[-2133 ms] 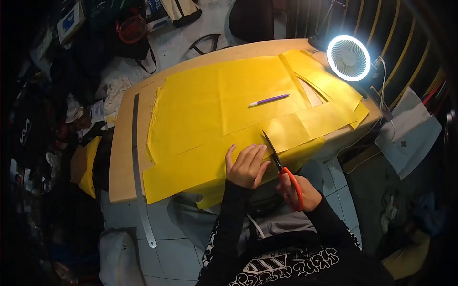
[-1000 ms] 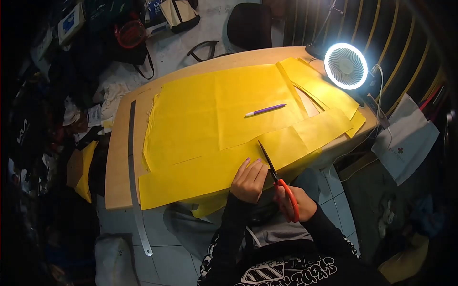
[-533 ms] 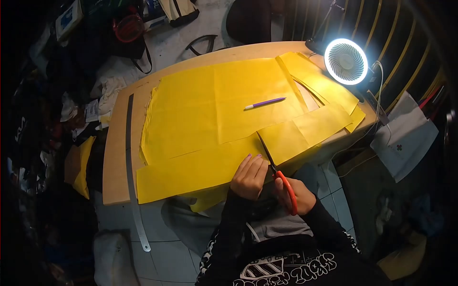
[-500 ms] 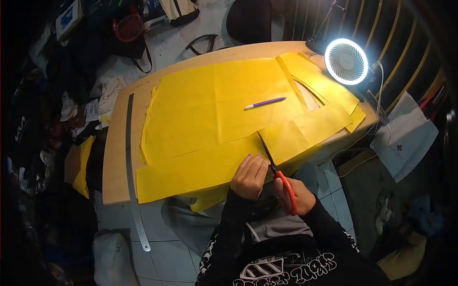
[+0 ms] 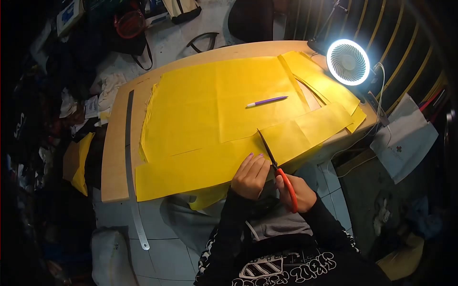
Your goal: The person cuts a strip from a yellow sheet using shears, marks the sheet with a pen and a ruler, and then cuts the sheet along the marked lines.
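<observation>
My right hand is wrapped around the red handles of a pair of scissors. Their dark blades lie across a long yellow strip of fabric-like sheet at the table's near edge, tips pointing away from me. Just left of the blades, my left hand grips the strip's near edge, its fingers stretched over the top; the thumb is hidden. Beyond the strip, a large yellow sheet with a frayed left edge covers much of the table. On that sheet rests a purple pen with a white end.
At the left of the wooden table, a long metal ruler overhangs the near edge. More yellow pieces lie at the far right, beside a lit round fan lamp with a cable. A white bag hangs to the right.
The view has shifted very slightly. Both hands, the scissors and the yellow strip stay in nearly the same places.
</observation>
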The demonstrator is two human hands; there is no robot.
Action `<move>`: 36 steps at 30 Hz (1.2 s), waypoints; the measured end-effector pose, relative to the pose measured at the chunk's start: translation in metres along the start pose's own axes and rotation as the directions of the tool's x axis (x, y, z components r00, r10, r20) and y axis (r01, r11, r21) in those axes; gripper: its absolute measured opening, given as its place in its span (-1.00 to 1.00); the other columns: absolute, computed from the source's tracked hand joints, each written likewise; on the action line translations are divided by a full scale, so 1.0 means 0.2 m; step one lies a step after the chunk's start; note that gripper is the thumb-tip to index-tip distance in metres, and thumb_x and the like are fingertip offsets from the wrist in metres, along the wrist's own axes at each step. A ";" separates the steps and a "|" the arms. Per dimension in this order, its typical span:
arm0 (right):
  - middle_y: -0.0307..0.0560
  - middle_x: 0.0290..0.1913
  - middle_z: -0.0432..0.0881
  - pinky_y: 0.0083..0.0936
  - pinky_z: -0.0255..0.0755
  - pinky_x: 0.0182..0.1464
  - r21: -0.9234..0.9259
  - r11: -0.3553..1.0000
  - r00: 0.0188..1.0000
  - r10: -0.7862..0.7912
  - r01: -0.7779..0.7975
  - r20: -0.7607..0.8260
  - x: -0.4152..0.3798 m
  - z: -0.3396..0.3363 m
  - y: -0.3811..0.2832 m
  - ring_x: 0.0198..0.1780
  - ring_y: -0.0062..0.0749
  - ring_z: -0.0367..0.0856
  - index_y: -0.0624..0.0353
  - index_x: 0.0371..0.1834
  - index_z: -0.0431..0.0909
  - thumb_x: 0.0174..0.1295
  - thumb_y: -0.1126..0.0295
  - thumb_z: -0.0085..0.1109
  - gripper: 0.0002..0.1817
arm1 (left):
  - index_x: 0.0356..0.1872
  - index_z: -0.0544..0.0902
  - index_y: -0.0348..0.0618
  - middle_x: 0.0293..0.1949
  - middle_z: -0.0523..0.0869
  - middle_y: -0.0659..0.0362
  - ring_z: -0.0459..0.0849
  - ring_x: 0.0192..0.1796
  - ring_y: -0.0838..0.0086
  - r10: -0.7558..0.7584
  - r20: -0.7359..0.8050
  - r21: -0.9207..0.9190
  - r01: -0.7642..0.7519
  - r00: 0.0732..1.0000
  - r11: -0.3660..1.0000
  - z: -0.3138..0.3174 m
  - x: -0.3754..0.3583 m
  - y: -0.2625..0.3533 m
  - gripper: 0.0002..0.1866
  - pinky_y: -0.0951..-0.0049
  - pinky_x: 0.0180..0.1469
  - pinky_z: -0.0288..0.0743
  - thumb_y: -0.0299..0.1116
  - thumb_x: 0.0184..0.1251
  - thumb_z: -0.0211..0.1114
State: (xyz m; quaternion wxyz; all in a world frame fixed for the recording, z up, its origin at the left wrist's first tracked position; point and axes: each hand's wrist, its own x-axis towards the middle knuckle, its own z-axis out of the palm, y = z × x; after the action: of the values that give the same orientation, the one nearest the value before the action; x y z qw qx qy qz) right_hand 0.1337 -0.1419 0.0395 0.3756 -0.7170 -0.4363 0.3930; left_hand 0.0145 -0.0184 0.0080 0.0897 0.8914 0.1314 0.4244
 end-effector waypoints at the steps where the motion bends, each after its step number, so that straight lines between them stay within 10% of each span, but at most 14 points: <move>1: 0.10 -0.59 0.50 -0.32 0.39 -0.40 -0.001 1.000 1.000 0.011 -0.011 0.000 0.00 0.00 -0.01 -0.55 -0.13 0.51 0.32 -0.43 0.42 0.41 -0.10 -0.14 -0.40 | -0.17 0.61 -0.31 -0.17 0.66 0.01 0.67 0.01 0.19 0.002 0.008 -0.010 -0.002 1.000 1.000 -0.01 0.00 0.01 -0.69 0.18 0.17 0.50 -0.62 -0.04 0.20; 36: -0.26 -0.66 0.38 -0.61 0.31 -0.56 0.200 0.978 0.998 -0.057 0.060 -0.021 0.06 -0.05 0.05 -0.63 -0.65 0.41 0.24 -0.43 0.43 0.43 -0.05 -0.13 -0.47 | -0.13 0.63 -0.22 -0.11 0.66 0.08 0.65 0.04 0.22 -0.079 0.023 -0.006 0.079 0.997 0.997 0.02 -0.08 -0.04 -0.70 0.19 0.16 0.49 -0.57 0.05 0.29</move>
State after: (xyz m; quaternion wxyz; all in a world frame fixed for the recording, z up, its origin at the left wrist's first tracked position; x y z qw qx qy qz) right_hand 0.1498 -0.1368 0.0329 0.4605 -0.6653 -0.4126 0.4184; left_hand 0.0078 -0.0159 -0.0084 0.1112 0.8899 0.1641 0.4108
